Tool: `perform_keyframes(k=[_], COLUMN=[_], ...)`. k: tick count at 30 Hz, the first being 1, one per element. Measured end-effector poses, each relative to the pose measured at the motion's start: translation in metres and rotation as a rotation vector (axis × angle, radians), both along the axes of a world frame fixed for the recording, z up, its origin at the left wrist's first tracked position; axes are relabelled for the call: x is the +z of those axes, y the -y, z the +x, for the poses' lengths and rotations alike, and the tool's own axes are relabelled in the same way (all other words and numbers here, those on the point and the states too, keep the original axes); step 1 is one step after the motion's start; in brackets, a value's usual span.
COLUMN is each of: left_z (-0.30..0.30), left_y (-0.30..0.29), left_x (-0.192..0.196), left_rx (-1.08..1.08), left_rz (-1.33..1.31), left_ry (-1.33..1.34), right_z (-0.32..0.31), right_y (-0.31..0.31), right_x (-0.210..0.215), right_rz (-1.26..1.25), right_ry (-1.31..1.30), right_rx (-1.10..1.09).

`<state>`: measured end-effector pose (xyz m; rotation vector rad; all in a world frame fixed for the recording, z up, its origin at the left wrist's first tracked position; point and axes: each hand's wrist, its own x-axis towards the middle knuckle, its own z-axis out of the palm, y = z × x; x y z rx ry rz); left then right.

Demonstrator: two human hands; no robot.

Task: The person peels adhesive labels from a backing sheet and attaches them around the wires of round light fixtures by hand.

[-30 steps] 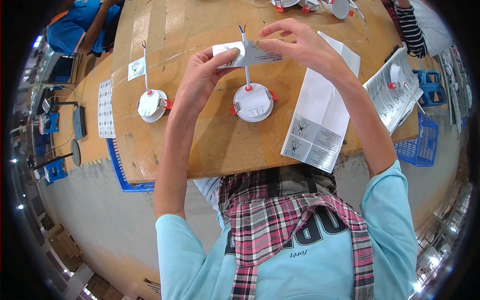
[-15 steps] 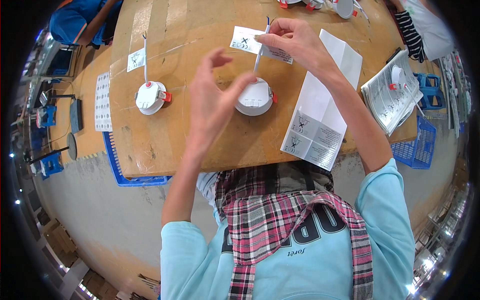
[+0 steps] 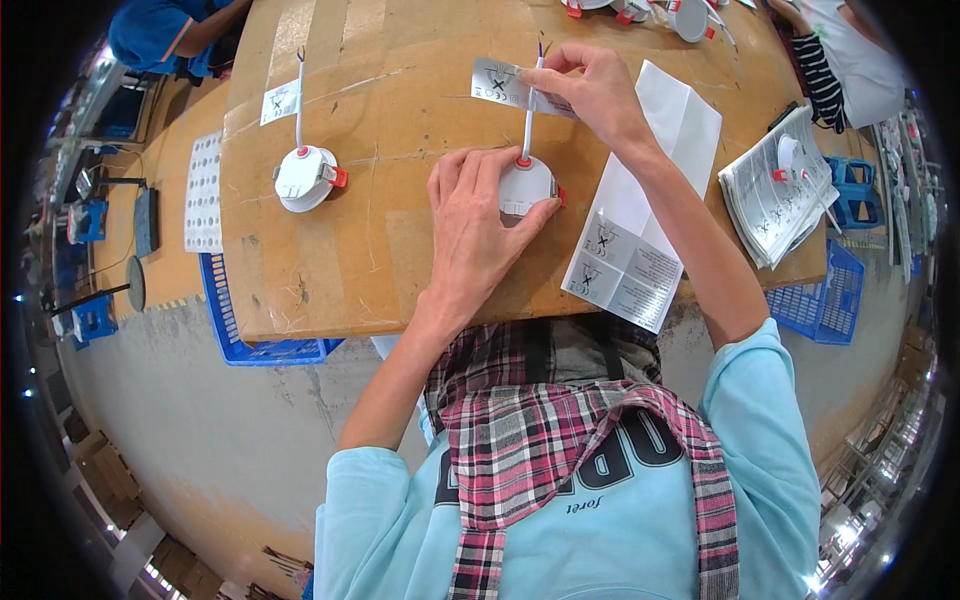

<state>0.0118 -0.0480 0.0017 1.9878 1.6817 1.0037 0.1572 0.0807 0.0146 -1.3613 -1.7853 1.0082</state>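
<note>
A round white downlight [image 3: 524, 190] with a red-tipped clip lies on the table in front of me. My left hand [image 3: 468, 218] grips its housing from the left, thumb at the near edge and fingers at the far edge. From its red grommet a white cable [image 3: 528, 136] runs away from me to bare wire ends. My right hand [image 3: 600, 97] pinches a silvery printed label [image 3: 494, 80] at the cable; the label sticks out to both sides of it. Between thumb and forefinger its middle is partly covered. A sheet of labels [image 3: 635, 225] on white backing lies under my right forearm.
Left on the table, another downlight [image 3: 303, 182] has a label [image 3: 280, 103] on its cable. To the right is a stack of label sheets [image 3: 768, 200] with a small white part on top. More downlights [image 3: 688, 18] lie at the far edge. Co-workers' arms [image 3: 815, 75] show at both far corners.
My left hand has come down from above the table and closed on the downlight's housing. My right hand stays at the cable with the label, whose left end has tilted slightly.
</note>
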Motion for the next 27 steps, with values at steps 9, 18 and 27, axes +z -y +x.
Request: perform_keyframes(k=[9,18,27], left_z=[-0.015,-0.052,-0.012], left_y=[0.008,-0.091,-0.134], left_x=[0.004,0.000,-0.040], left_rx=[-0.023,-0.465,-1.024], left_rz=[-0.130,-0.552,-0.996], left_ry=[0.304,0.881,1.663], right_z=[0.019,0.013,0.017], right_y=[0.003,0.005,0.007], right_x=[0.018,0.027,0.031], right_rz=[-0.050,0.286,0.313], right_ry=[-0.012,-0.050,0.004], right_rx=[0.185,0.329,0.326])
